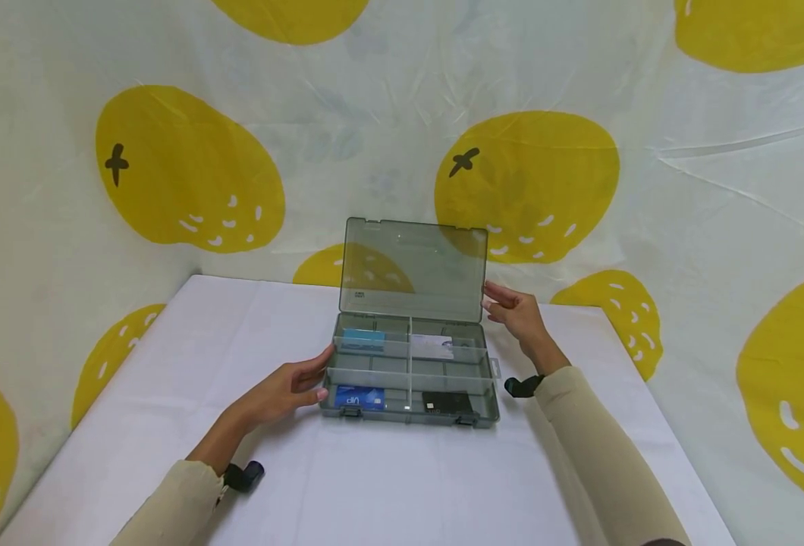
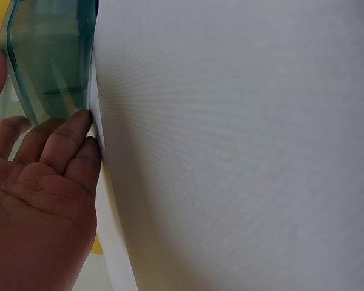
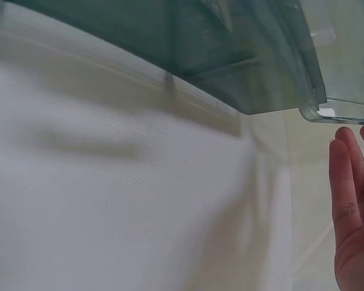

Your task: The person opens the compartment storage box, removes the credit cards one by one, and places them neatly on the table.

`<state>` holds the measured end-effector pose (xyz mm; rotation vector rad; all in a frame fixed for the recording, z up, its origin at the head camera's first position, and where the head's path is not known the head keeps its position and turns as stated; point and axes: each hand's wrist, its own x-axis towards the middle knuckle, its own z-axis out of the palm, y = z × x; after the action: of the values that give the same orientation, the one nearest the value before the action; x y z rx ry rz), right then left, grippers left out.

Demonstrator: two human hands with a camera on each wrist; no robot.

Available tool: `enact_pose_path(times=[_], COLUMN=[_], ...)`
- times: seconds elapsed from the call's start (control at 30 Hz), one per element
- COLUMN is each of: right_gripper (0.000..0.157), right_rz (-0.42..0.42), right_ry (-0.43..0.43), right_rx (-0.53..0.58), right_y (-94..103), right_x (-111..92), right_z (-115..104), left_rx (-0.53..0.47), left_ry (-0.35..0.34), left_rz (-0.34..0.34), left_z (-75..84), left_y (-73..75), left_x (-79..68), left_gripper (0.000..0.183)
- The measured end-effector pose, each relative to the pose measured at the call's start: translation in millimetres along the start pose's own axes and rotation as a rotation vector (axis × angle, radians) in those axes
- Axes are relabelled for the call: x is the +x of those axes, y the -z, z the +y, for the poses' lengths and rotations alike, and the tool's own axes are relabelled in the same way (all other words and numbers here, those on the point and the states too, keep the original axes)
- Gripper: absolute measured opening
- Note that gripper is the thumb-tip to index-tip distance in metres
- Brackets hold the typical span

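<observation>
A grey see-through plastic compartment box [image 1: 409, 374] lies on the white table with its hinged lid [image 1: 412, 269] raised upright. Clear dividers split it into several compartments. Inside are a light-blue card [image 1: 364, 340], a white card [image 1: 432, 346], a blue card [image 1: 359, 398] and a black card [image 1: 447, 403]. My left hand [image 1: 281, 390] holds the box's left side, thumb near the front corner; the left wrist view shows its fingers [image 2: 67, 142] against the box wall. My right hand [image 1: 519, 317] touches the lid's right edge, its fingers [image 3: 344, 182] nearly straight.
The white-covered table [image 1: 388, 485] extends around the box. Behind it hangs a white cloth [image 1: 347, 136] printed with large yellow fruit. Each wrist wears a black camera mount, seen as the left mount [image 1: 245, 476] and right mount [image 1: 523, 387].
</observation>
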<state>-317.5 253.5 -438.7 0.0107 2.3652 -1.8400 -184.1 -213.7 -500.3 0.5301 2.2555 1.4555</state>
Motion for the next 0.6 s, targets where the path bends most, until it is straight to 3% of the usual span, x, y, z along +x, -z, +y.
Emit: enact_pose_path(times=[0.13,0.3,0.47,0.6], right_gripper=[0.056,0.051,0.050,0.050], right_rz=[0.027,0.072,0.010,-0.080], right_ry=[0.006,0.082,0.177,0.205], right_rx=[-0.015,-0.046,-0.089,-0.111], right_y=[0.3,-1.4,-10.5,-22.6], right_x=[-3.9,-3.2,-10.4,-19.5], right_z=[2.0,12.7,10.3,5.4], left_rx=[0.008,0.001,-0.004,0.004], left_ry=[0.001,0.005,0.007,0.003], left_rz=[0.000,0.002,0.004,0.008], left_z=[-0.3,-1.9,-2.4,-2.6], left_y=[0.0,-0.4,-1.0,-1.9], left_x=[0.2,1.5,1.8,2.0], left_gripper=[0.089,0.089,0.089,0.089])
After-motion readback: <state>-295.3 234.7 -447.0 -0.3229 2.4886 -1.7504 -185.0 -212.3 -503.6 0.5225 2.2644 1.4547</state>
